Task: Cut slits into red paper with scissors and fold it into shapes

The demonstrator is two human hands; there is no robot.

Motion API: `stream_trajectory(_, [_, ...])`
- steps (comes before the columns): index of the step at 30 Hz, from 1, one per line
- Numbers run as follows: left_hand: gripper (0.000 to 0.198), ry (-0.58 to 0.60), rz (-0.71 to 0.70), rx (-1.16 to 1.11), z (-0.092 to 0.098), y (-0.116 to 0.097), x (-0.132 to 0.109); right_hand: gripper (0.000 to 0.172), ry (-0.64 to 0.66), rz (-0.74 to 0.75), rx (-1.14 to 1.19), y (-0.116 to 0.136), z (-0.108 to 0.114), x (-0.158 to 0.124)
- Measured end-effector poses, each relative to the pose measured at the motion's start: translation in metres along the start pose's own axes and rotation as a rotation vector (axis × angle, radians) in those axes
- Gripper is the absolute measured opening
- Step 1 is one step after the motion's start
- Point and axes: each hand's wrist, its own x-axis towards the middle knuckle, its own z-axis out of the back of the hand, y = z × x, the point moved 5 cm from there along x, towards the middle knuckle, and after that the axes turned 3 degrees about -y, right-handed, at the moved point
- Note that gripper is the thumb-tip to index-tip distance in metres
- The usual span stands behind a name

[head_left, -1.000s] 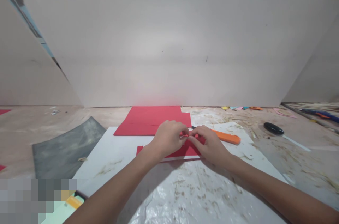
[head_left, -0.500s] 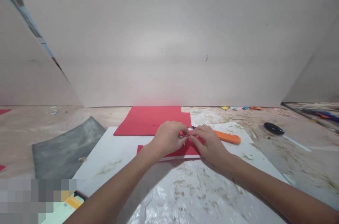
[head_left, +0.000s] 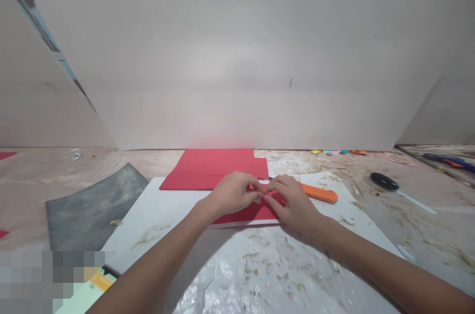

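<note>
My left hand (head_left: 232,194) and my right hand (head_left: 291,200) meet fingertip to fingertip over a small red paper piece (head_left: 248,212) lying on a white board (head_left: 156,210). Both hands are closed in a pinch on the upper edge of that red piece. A larger red paper sheet (head_left: 215,168) lies flat just beyond the hands. An orange utility knife (head_left: 319,193) rests right behind my right hand, partly hidden by it.
A dark grey sheet (head_left: 92,207) lies at the left. Black-handled scissors (head_left: 386,183) sit at the right amid scraps. Coloured paper bits (head_left: 337,152) lie by the white back panel (head_left: 237,67). Crinkled clear plastic (head_left: 267,279) covers the near board.
My left hand has slid a little down and left, covering the red piece's left end. My right hand has barely moved.
</note>
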Motion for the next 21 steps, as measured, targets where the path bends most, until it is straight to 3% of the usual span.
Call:
stream_trajectory(8, [0.028,0.087,0.02,-0.106,-0.0034,0.0005,-0.0023,0.01,-0.003,0.009,-0.011,0.0017,0.0001,-0.0008])
stream_trajectory(21, [0.014,-0.118,-0.067,0.114,-0.0037,-0.0007,0.0015,0.022,0.044,-0.044,-0.054,0.0006,-0.0019,0.0003])
